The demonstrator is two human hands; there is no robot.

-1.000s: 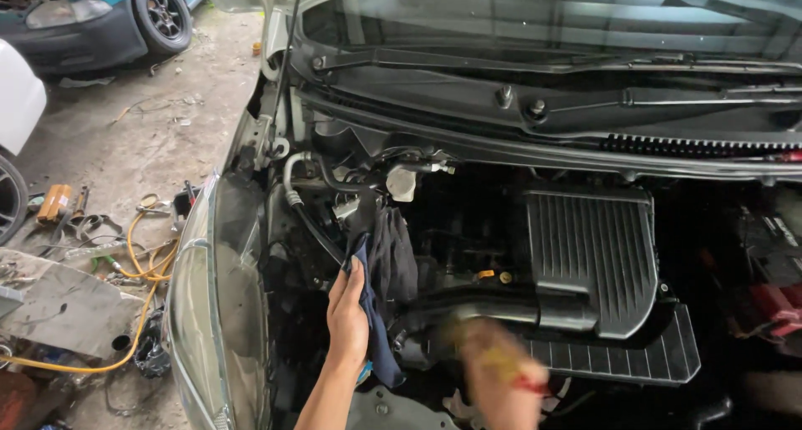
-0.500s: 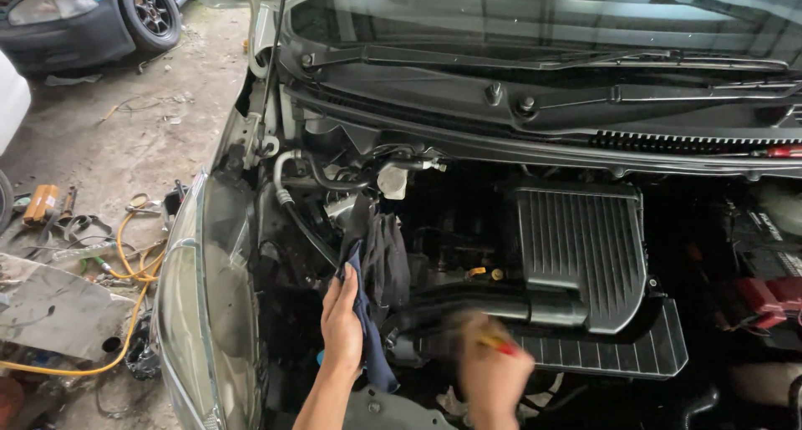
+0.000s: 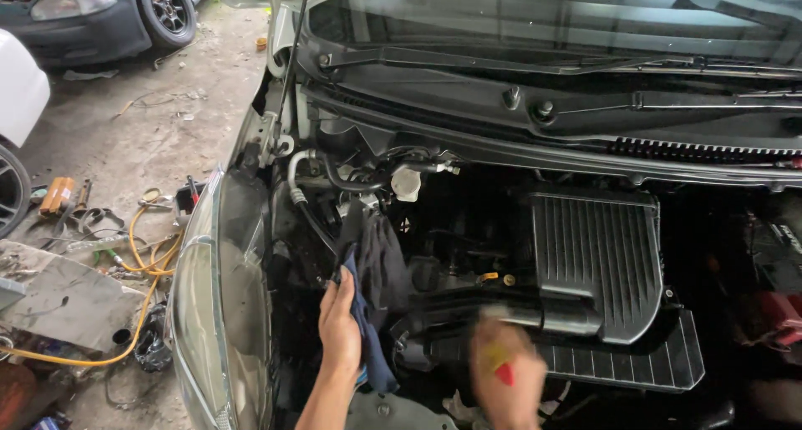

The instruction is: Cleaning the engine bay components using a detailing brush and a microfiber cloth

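Hands: left hand (image 3: pixel 338 330) grips soft blue rag (image 3: pixel 368 338); right hand (image 3: pixel 501 380) (blurred) clasps red-yellow tool (image 3: pixel 499 367).

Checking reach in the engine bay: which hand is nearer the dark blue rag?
Left. The left hand grips the dark blue rag; the right hand, blurred, is off to its right, holding something red.

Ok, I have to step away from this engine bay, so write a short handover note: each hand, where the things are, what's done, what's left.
Left hand: holds a dark blue rag at the engine bay's left side, against the dark hoses.
Right hand: blurred in motion, grip closed on a small tool with a yellow and red handle, low in front of the black air intake duct.
Ribbed black engine cover is in place; hood is up.
Done: cannot tell.
Left: whatever sits near the duct; not visible.
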